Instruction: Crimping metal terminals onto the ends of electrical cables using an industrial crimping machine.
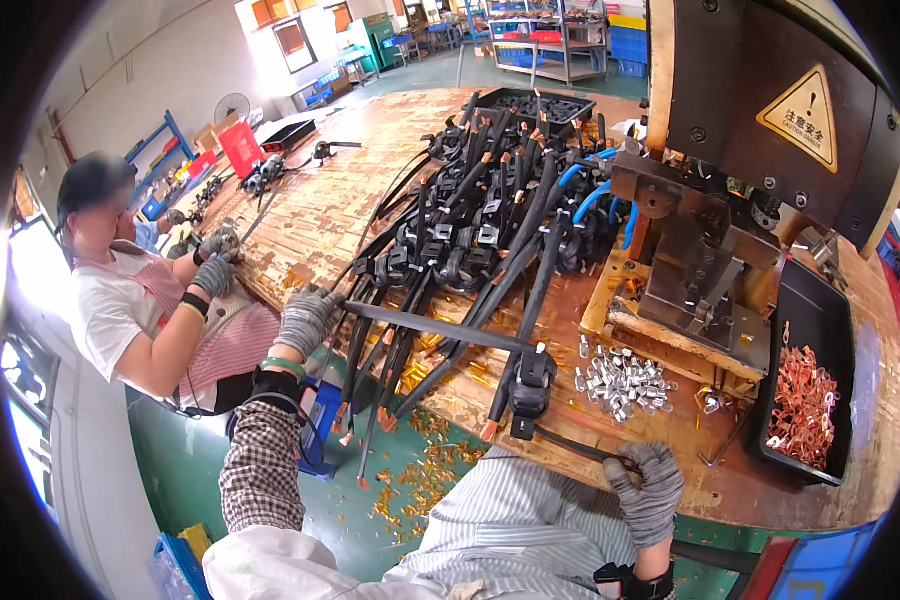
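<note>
My left hand (310,322), in a grey knit glove, is closed at the table's edge around one end of a black cable (435,325). That cable stretches right to a black plastic clamp (532,385), which lies near the front edge. My right hand (648,490), gloved the same way, grips a thinner black lead (575,447) that runs from the clamp's lower end. Beyond the clamp spreads a large heap of black cable-and-clamp assemblies (450,240), several with bare copper ends. What sits inside my right fingers is partly hidden.
A press machine (705,275) stands at the right, with silver terminals (625,382) in front of it. Beside it a black tray (840,400) holds copper terminals (802,410). At the left another gloved person (140,320) works at the wooden table (370,130). Scraps (425,470) litter the green floor.
</note>
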